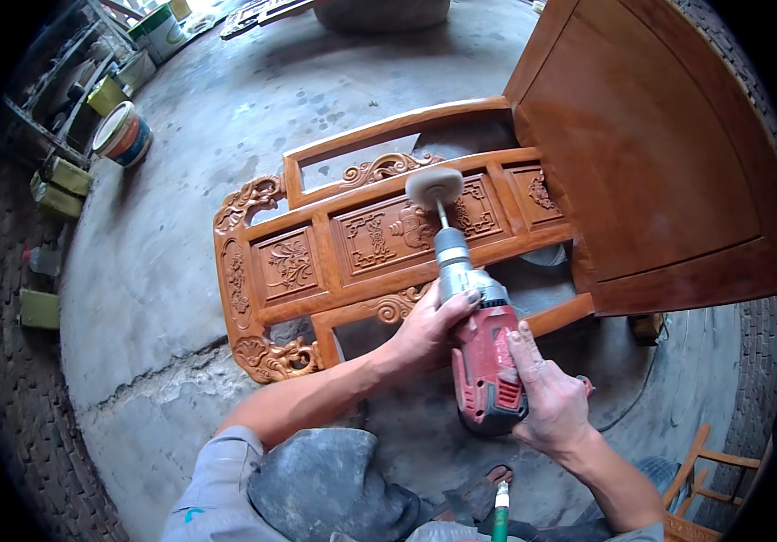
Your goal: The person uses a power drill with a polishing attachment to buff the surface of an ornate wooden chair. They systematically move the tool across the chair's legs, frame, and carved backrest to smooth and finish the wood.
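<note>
A red power drill (483,361) with a grey chuck carries a round buffing pad (434,187) on a thin shaft. The pad rests against the upper rail of a carved orange-brown wooden chair back (352,244) lying on its side. My left hand (429,327) wraps the front of the drill just behind the chuck. The drill's rear body and handle sit in my right hand (546,388). Carved panels with floral and scroll patterns lie just left of the pad.
The chair's large plain wooden seat panel (650,154) rises at the right. Paint buckets (122,134) and tins stand along the left wall on the stained concrete floor (153,298). A small wooden frame (709,479) lies at the lower right. A green-handled tool (500,515) sits by my knee.
</note>
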